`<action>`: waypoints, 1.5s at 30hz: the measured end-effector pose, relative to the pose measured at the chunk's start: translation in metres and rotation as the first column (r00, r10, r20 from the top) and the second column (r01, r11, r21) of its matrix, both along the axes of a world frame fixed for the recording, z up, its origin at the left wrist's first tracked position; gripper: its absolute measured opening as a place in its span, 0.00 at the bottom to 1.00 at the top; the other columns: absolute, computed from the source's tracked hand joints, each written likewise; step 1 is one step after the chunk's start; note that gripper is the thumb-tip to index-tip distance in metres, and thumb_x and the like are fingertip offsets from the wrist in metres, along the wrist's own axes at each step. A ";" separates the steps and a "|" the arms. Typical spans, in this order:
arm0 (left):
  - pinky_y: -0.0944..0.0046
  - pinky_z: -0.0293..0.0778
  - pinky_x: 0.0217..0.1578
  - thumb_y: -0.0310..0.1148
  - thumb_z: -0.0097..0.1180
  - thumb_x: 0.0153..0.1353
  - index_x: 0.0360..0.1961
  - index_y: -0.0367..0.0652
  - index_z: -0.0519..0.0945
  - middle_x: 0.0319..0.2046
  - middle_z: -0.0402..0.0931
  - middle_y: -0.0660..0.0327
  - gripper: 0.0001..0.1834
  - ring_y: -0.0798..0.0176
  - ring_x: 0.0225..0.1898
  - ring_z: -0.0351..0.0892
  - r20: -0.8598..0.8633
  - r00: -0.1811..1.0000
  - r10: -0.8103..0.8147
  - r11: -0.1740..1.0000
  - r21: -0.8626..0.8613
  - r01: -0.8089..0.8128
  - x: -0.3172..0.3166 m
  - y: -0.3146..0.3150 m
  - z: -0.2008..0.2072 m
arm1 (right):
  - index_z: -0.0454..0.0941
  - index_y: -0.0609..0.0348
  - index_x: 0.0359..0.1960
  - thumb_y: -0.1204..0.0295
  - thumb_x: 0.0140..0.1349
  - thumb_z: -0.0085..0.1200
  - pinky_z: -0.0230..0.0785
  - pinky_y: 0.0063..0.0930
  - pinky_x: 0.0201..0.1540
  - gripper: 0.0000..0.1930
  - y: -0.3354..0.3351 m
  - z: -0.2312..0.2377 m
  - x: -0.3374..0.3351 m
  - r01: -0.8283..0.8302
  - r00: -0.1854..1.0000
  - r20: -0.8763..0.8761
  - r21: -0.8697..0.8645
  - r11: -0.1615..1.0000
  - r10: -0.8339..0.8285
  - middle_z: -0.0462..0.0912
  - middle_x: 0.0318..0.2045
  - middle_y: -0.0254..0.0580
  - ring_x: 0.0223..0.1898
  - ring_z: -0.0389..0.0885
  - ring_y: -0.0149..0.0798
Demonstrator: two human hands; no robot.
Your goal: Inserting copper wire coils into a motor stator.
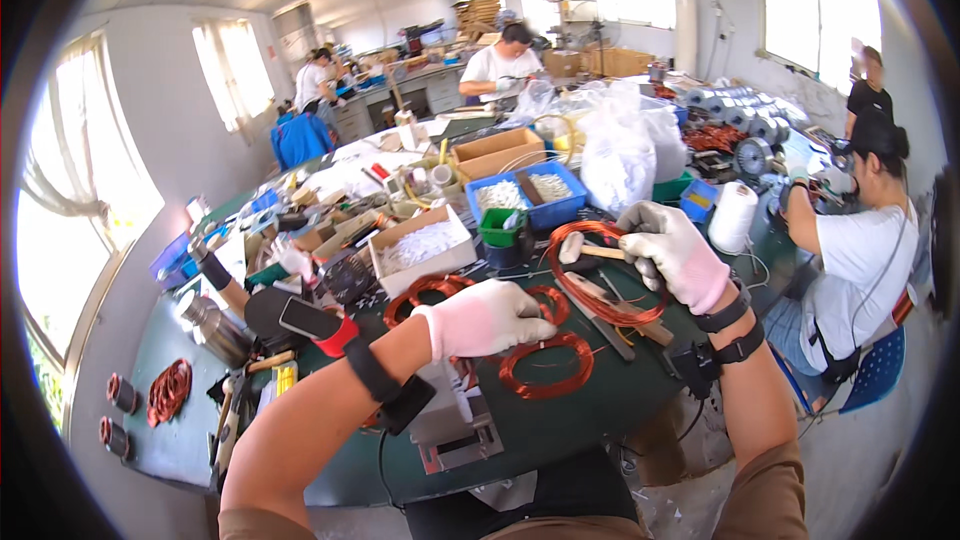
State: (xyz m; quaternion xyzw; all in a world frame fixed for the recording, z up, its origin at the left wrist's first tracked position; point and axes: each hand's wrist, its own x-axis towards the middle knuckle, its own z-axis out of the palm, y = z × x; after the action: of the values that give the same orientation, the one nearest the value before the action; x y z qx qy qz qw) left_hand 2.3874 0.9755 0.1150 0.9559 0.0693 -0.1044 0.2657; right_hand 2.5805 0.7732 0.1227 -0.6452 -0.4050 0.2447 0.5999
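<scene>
Both of my hands wear white gloves with pink cuffs. My right hand (672,252) is closed around the upper right side of a large copper wire coil (612,316), which hangs tilted above the table. My left hand (490,319) has its fingers curled together at the edge of a smaller copper wire coil (556,302); its fingertips are partly hidden. Just below those fingers, another copper wire coil (546,393) lies flat on the green table. Behind my left wrist rests one more copper coil (425,286). A grey metal fixture (455,420) stands below my left hand.
A hammer (590,251) and flat bars (606,328) lie behind the held coil. Farther back are a white-filled carton (425,248), a blue bin (555,208) and a white thread cone (734,216). A steel flask (215,328) stands left. A co-worker (860,230) sits at right.
</scene>
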 end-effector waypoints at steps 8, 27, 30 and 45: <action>0.68 0.79 0.32 0.31 0.57 0.68 0.42 0.30 0.83 0.27 0.82 0.59 0.13 0.67 0.26 0.81 0.256 0.843 0.474 0.851 -0.377 -0.364 0.006 0.061 0.010 | 0.78 0.65 0.41 0.77 0.65 0.55 0.59 0.15 0.19 0.06 -0.024 0.023 -0.005 0.049 0.999 0.004 0.104 0.993 -0.049 0.75 0.26 0.28 0.20 0.70 0.18; 0.55 0.81 0.41 0.21 0.55 0.66 0.65 0.46 0.78 0.35 0.84 0.52 0.26 0.49 0.38 0.85 0.697 0.633 -0.338 0.854 0.509 -0.105 -0.006 -0.001 0.085 | 0.78 0.69 0.43 0.70 0.72 0.55 0.61 0.14 0.21 0.11 -0.010 0.028 -0.012 -0.174 0.972 -0.143 0.106 0.979 0.189 0.88 0.36 0.47 0.20 0.71 0.20; 0.54 0.79 0.39 0.19 0.56 0.60 0.59 0.46 0.82 0.29 0.80 0.56 0.25 0.51 0.34 0.83 0.594 0.615 -0.519 0.687 0.718 -0.113 -0.005 -0.007 0.092 | 0.80 0.63 0.43 0.69 0.71 0.58 0.65 0.14 0.18 0.09 -0.010 0.022 -0.006 -0.189 0.962 -0.177 0.120 0.975 0.208 0.82 0.28 0.33 0.20 0.74 0.18; 0.70 0.68 0.19 0.18 0.57 0.65 0.43 0.32 0.82 0.20 0.75 0.67 0.07 0.75 0.17 0.72 0.576 0.721 0.386 0.888 -0.442 -0.122 0.002 -0.027 0.075 | 0.82 0.63 0.40 0.69 0.65 0.64 0.67 0.19 0.22 0.09 0.010 -0.003 -0.045 -0.169 0.985 0.043 0.153 0.974 0.165 0.75 0.22 0.26 0.19 0.74 0.19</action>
State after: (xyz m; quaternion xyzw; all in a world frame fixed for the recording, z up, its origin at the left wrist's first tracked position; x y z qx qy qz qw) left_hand 2.3892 0.9480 0.1898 0.8437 0.0848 0.2604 0.4616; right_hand 2.5355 0.7830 0.1199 -0.5634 -0.4848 0.2519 0.6197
